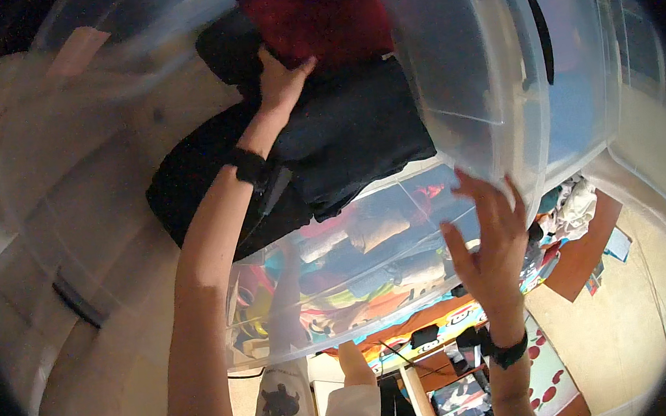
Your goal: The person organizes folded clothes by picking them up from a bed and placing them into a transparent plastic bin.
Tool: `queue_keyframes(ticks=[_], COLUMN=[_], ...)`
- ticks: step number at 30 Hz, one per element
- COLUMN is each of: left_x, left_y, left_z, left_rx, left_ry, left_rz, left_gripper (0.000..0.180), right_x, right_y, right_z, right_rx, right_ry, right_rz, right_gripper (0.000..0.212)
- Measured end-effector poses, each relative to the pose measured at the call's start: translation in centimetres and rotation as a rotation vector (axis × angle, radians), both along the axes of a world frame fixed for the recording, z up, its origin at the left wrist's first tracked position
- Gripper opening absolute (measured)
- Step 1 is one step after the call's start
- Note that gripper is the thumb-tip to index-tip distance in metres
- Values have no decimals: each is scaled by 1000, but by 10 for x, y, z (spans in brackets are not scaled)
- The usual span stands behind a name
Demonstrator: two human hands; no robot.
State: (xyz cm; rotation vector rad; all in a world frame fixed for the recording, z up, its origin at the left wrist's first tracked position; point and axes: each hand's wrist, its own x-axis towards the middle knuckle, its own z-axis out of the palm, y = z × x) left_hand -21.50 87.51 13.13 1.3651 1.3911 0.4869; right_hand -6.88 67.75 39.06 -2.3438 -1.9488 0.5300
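My left hand (282,84) reaches down into a clear plastic bin (456,78). It touches a dark red folded garment (324,15) at its near edge, thumb apart, with most of the fingers hidden beneath the cloth. Black folded clothes (358,134) lie under and around this hand, filling the middle of the bin. My right hand (488,246) is raised near the bin's near right side, open, fingers spread, holding nothing. Each wrist wears a black band.
Through the bin's clear wall show colourful clothes (378,275). More clear bins with black handles (540,35) stand to the right. An open drawer (461,403) with clothes is below, beside a white board with red shapes (549,371). White cloth (575,210) is heaped at right.
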Motion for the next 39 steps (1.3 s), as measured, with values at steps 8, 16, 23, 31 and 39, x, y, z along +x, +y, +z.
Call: queue_keyframes(ticks=[8, 16, 23, 31, 39], left_x=[17, -36, 8, -85, 62], left_y=[-8, -22, -127, -146, -600], left_z=[-14, 121, 195, 192, 234], left_rx=[-87, 386, 811, 984, -53], left_ry=[189, 439, 572, 1055, 659], left_rz=[-341, -783, -875, -713, -1763], left_gripper=[95, 81, 70, 62, 37], right_x=[22, -1, -12, -48, -240], right_y=[-66, -59, -193, -560, -969], right_z=[-34, -52, -49, -179, -109], right_rx=[204, 414, 874, -17, 195], right_ry=[93, 413, 502, 634, 569], right_rz=[-150, -297, -697, -1387, -2634], right_gripper=[39, 13, 16, 20, 32])
